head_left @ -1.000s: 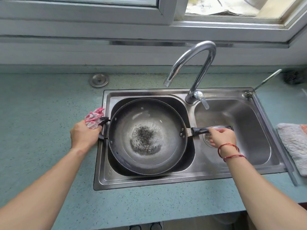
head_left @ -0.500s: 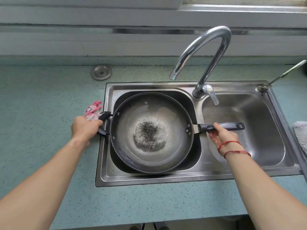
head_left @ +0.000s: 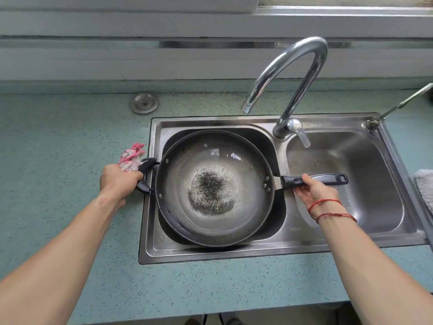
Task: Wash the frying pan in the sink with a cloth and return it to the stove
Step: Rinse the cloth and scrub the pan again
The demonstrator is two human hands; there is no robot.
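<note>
- The speckled blue-green bench (head_left: 58, 160) fills the left side, and a round metal cap (head_left: 143, 103) is set into it near the back wall
- The left hand (head_left: 119, 179) is closed around the short black side handle (head_left: 145, 171) of the pan, at the left rim of the sink
- A bunched pink and white cloth (head_left: 131, 158) is caught in that same hand and sticks out above the knuckles, over the bench just beside the sink edge
- The frying pan (head_left: 214, 187) sits in the left basin of the steel sink (head_left: 210, 254), nearly filling it, open side up, with a dark burnt patch in the middle of its floor
- Whether the pan rests on the basin or is held a little above it cannot be told
- A curved chrome tap (head_left: 290, 73) rises from the back of the sink between the two basins; its spout ends above the back rim, and no water shows at it
- The pan's long black handle (head_left: 314, 180) reaches out to the right, over the right basin
- The right hand (head_left: 314, 191) grips this long handle from below, thumb on top and fingers curled under; red strings (head_left: 328, 208) circle the wrist
- At the far right corner of the sink a thin metal rod (head_left: 403, 102) slants up and away
- A grey towel (head_left: 425, 186) lies on the bench at the right edge of the view, partly cut off
</note>
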